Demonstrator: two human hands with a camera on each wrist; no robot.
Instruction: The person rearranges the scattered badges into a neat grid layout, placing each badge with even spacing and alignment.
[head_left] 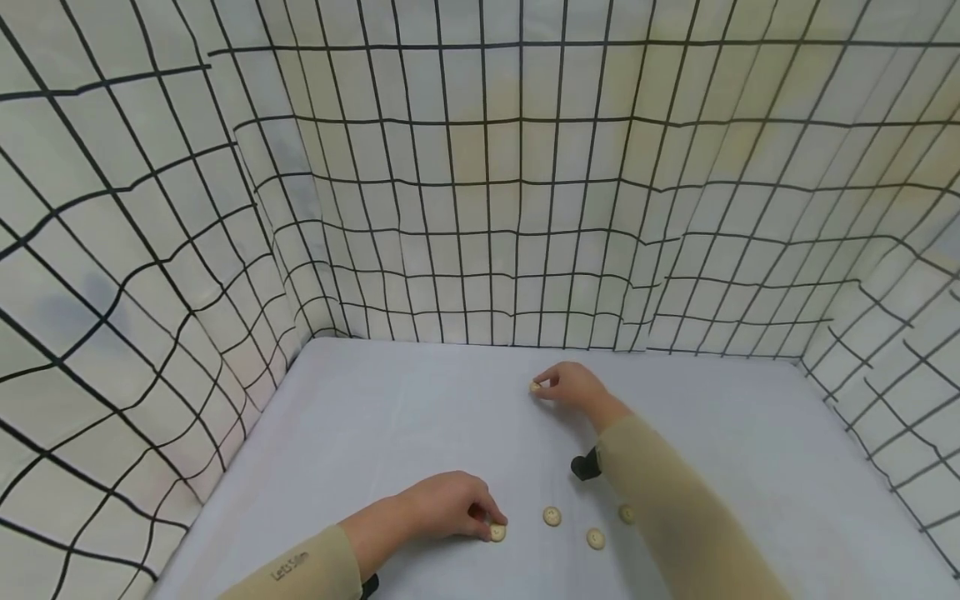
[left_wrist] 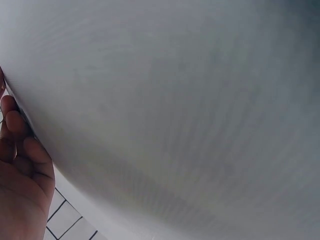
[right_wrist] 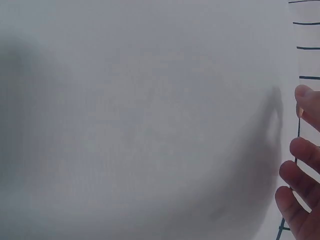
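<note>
My left hand pinches a round cream button between thumb and forefinger, low over the white tabletop or on it. Farther forward, my right hand holds another such button at its fingertips. In the right wrist view, a small edge of that button shows between the thumb and a finger of the right hand. The left wrist view catches the curled fingers of the left hand at its edge; the button is hidden there.
Right of the left hand lie a button and a second button. A third button is partly covered by the right sleeve. White walls with a black grid enclose the table at back and sides.
</note>
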